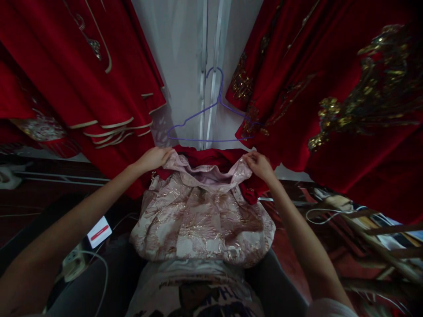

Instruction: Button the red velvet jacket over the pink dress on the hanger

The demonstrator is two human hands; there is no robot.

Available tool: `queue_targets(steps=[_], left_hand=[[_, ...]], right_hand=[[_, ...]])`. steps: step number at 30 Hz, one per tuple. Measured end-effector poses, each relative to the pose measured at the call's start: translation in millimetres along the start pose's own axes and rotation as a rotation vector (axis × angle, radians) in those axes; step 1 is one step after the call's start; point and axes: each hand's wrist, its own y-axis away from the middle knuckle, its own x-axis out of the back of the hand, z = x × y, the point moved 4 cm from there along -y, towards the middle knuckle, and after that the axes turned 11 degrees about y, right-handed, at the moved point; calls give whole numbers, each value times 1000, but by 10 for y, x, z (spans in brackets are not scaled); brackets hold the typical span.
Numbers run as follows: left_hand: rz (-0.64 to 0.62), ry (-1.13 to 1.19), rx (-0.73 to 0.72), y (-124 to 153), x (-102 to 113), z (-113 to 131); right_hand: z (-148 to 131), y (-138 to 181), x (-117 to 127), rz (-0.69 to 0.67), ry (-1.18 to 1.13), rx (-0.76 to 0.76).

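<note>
A pale pink brocade skirt [201, 220] with metallic gold patterning lies across my lap, its waistband uppermost and gaping a little. My left hand [158, 157] pinches the left end of the waistband. At the opposite end, my right hand [258, 164] has its fingers closed on the same band. Behind the band, a red garment [211, 155] shows on both sides of the skirt. Just beyond my hands is a purple wire hanger [211, 140], its hook upward; neither hand touches it. The skirt's lower part folds out of sight near my body.
Red garments with pale piping [109, 88] hang at the left. Red garments with gold sequins [357, 88] hang at the right. A white box with a red label [99, 232] and a power strip [73, 264] with cables sit lower left. A wooden rack [383, 246] stands lower right.
</note>
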Motion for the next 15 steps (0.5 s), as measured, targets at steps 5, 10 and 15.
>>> queue_targets(steps=[5,10,15], left_hand=[[113,81,-431,-208,-22,905],[179,56,-490,-606,-186,1155],[181,19,-406,-689,-367,1116]], right_hand=[[-790,44,232,88,138,294],[-860,-137,456,220,166,456],[-171,-385,582,252,275,310]])
